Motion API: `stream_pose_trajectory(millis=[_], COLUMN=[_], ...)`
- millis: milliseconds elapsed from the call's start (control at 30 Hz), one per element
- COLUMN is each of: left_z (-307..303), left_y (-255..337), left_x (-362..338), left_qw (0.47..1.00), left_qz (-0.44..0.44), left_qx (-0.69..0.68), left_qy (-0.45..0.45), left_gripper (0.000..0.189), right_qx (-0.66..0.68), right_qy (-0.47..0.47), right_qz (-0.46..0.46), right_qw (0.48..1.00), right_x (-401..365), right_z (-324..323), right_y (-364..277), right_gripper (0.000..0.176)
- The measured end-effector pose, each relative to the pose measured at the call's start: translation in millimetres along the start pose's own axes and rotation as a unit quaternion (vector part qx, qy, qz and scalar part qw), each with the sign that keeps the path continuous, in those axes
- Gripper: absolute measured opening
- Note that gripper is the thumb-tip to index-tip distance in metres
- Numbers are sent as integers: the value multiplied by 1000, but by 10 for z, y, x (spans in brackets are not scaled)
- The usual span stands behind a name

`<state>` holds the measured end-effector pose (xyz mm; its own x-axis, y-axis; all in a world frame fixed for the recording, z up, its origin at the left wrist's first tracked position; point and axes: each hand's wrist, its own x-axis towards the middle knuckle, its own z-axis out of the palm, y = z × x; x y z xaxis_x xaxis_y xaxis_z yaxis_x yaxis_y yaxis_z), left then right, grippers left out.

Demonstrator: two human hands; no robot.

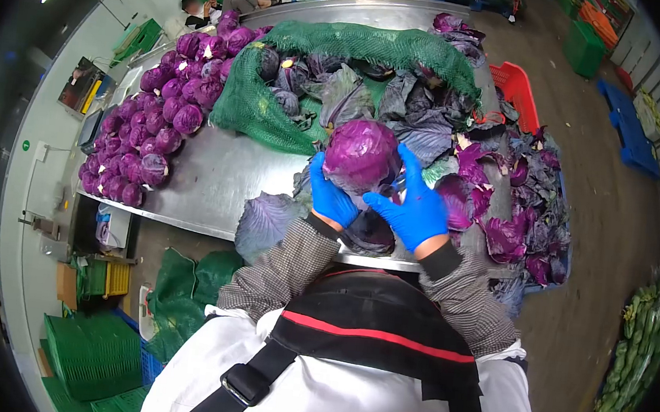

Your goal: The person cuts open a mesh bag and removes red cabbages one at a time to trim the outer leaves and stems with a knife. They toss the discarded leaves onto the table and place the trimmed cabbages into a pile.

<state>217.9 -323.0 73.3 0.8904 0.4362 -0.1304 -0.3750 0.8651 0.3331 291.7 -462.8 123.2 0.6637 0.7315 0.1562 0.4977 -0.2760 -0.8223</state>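
Between my two blue-gloved hands is a round red cabbage [362, 155], raised above the near edge of the metal table. My left hand [332, 196] cups its lower left side. On the right, my right hand [413, 208] has its fingers up along the cabbage's side and its thumb stretched toward the underside. Dark loose outer leaves [371, 234] lie beneath the hands, and a broad wilted leaf [263, 223] rests at the table edge. Just beyond, a green mesh sack [263, 116] lies open with untrimmed cabbages and leaves in it.
Trimmed red cabbages [155, 122] are heaped on the left of the metal table [225, 176]. Discarded leaves [531, 217] pile up at the right, near a red crate [514, 93]. Another person [205, 13] is at the far left. Green sacks [178, 295] lie below left.
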Motion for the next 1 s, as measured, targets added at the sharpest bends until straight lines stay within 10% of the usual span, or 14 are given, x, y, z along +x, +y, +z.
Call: stream_pose_trajectory(millis=[100,200,333,367,467,533,633,667,767,900,1000], left_z=[57,-148,183,71,96,-41,-58,112,20,-54,-71], left_y=[-83,-161,-259,-324,-399,-411,-500,-467,-514,-528,-478], left_x=[0,41,-71,35,-4,22,18,-86,-9,-36,-73], left_qw=[1000,890,932,996,996,883,924,993,967,996,974], left_qz=[-18,-185,-223,-80,-74,81,79,-100,4,-61,-20], left_qx=[-4,-253,-270,-10,-29,457,370,-45,252,28,212], left_qy=[-20,-332,-98,-37,-34,-70,-49,-39,-46,-55,-79], left_gripper=[65,72,79,77,73,67,62,83,70,64,61], right_qx=[29,298,520,559,489,-104,-36,-36,105,116,181], right_qy=[39,-46,-104,-48,56,198,16,17,4,-20,-6], right_qz=[19,-145,63,28,48,-36,8,11,32,8,2], right_qw=[999,942,845,827,869,974,999,999,994,993,983], right_x=[-124,-150,34,165,391,362,19,19,61,33,53], right_z=[68,26,-605,-729,-844,-739,-541,-506,-460,-642,-587], right_y=[14,-6,-263,-185,458,701,504,552,672,526,586], right_gripper=[63,19,16,17,37,60,68,68,55,38,33])
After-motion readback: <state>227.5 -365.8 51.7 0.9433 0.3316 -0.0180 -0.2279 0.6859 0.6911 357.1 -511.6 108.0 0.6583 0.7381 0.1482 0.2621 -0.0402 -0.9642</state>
